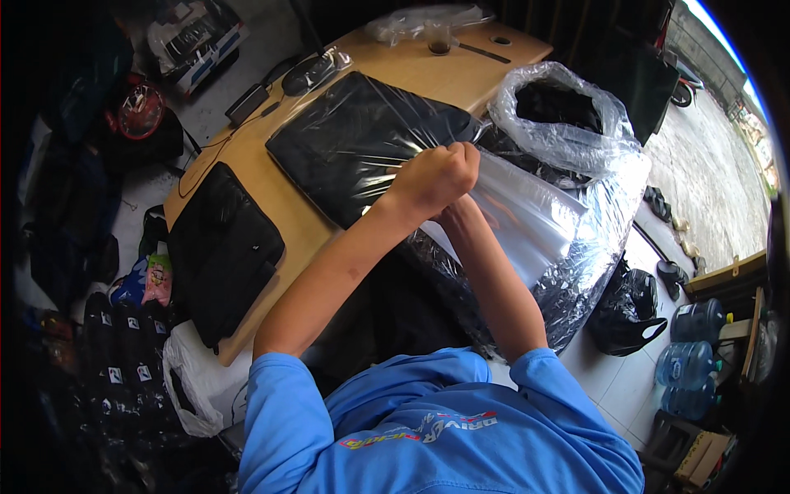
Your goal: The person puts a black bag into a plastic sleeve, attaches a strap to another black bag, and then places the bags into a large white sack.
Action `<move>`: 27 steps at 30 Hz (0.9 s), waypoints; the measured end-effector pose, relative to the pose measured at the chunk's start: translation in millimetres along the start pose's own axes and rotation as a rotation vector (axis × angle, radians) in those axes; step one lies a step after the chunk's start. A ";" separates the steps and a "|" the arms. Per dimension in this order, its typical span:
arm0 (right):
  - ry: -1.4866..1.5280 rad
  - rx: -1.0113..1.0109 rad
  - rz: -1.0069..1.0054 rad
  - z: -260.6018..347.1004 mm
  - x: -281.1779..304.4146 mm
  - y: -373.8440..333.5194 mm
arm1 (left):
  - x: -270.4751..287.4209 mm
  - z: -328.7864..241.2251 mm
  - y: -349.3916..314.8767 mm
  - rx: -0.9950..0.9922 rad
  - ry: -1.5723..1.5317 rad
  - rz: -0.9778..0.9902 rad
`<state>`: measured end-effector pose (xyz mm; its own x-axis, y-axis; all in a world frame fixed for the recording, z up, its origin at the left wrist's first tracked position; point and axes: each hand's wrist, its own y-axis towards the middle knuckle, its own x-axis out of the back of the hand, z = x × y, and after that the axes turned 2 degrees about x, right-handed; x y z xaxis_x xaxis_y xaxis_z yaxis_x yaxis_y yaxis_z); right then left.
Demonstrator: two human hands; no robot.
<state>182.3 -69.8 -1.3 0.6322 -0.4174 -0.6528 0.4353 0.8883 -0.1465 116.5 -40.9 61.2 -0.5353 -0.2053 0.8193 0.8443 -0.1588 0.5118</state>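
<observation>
A flat black item (pixel 362 132), perhaps folded cloth or a bag, lies inside a clear plastic bag (pixel 403 107) on the wooden table. Creases in the plastic run tight toward my hands at the item's right end. My left hand (pixel 434 177) is closed in a fist on the gathered plastic. Right behind it, at the same spot, is my right hand (pixel 453 211), whose fingers are mostly hidden by the left. Under my right forearm, a sheet or stack of clear plastic (pixel 527 222) rests on a large plastic-wrapped bundle (pixel 605 222).
Another black flat item (pixel 222 247) lies on the table's (pixel 304 222) left side. An open clear bag with black contents (pixel 527 123) stands at the far right. A cup (pixel 439 41) sits at the back. Blue water bottles (pixel 687 365) and a black plastic bag (pixel 629 309) are on the right floor.
</observation>
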 end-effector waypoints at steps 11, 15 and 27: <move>0.409 -0.037 -0.109 -20.0 -24.3 -7.2 | 36.2 -20.9 -38.2 0.289 -0.041 0.055; 0.369 -0.153 -0.045 -20.7 -36.0 -10.9 | 57.4 -25.7 -95.7 0.479 0.076 -0.063; 0.373 -0.147 -0.126 -46.7 -51.2 -8.4 | 53.5 -24.1 -149.7 0.925 0.070 -0.056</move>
<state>116.3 -47.0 -1.4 0.2930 -0.4504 -0.8434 0.3807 0.8641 -0.3293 -39.2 -51.4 22.2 -0.5507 -0.2830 0.7853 0.4854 0.6568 0.5771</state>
